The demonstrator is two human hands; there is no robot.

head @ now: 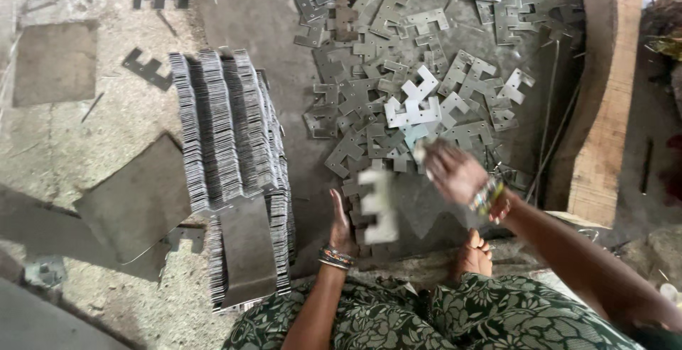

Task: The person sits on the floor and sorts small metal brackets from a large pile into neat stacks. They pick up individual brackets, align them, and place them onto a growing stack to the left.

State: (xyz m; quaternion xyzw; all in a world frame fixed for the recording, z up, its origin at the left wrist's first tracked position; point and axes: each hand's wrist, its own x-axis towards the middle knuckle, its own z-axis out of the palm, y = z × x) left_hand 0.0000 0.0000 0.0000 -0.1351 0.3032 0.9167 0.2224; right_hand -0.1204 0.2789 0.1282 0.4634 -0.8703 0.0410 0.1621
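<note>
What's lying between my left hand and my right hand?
In the head view, a pale notched metal plate sits between left hand and right hand.

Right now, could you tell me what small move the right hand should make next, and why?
Probably reach down for another loose plate from the scattered heap. The right hand hovers blurred over that heap, while the left hand steadies a small stack of plates standing on edge, beside the big stacked rows.

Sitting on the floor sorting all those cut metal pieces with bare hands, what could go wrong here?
The stamped metal plates look sharp-edged, so the bare right hand reaching into the loose pile could get cut. The bare foot lies close to the pieces. The tall stacked rows lean a little and might slide toward the left hand.
</note>
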